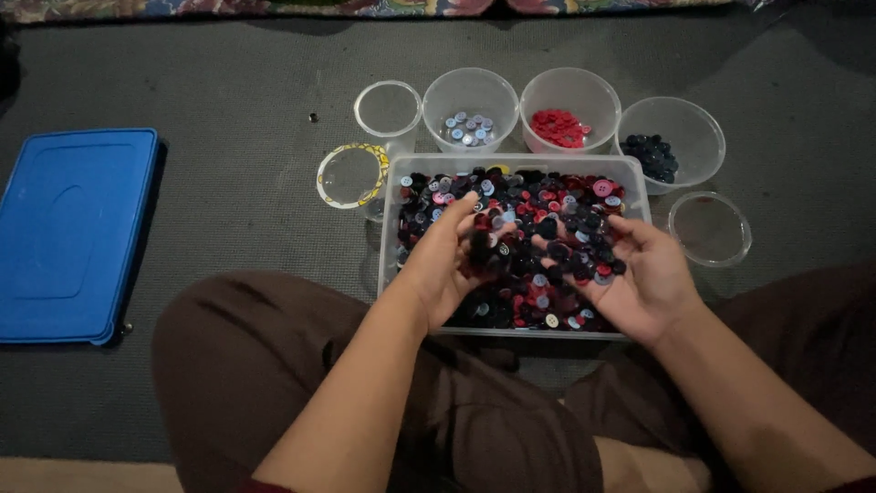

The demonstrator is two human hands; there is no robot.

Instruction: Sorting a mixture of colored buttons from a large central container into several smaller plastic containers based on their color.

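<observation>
Mixed red, blue and dark buttons (529, 228) are filling the clear tub (639, 178) on the floor; my left hand (447, 260) and right hand (639, 278), fingers spread, are sifting them. Next comes pinching out a single colour, I'm judging.

Views: one only, a camera worn on the person's head; no second view shares the scene.
Position: above and behind both hands, over the person's crossed legs.
Facing: steeply downward and forward, toward the grey floor mat (228, 110) beyond the hands.
Nearness: close; the forearms enter from the bottom edge, and the left hand (447, 260) and right hand (639, 278) sit just below frame centre.
Centre of frame: the clear tub of buttons (520, 169) under both hands.
Far reach: four round bowls just beyond the hands, a patterned cloth edge at top.
Side reach: blue lid (73, 233) well left of the left hand.
</observation>
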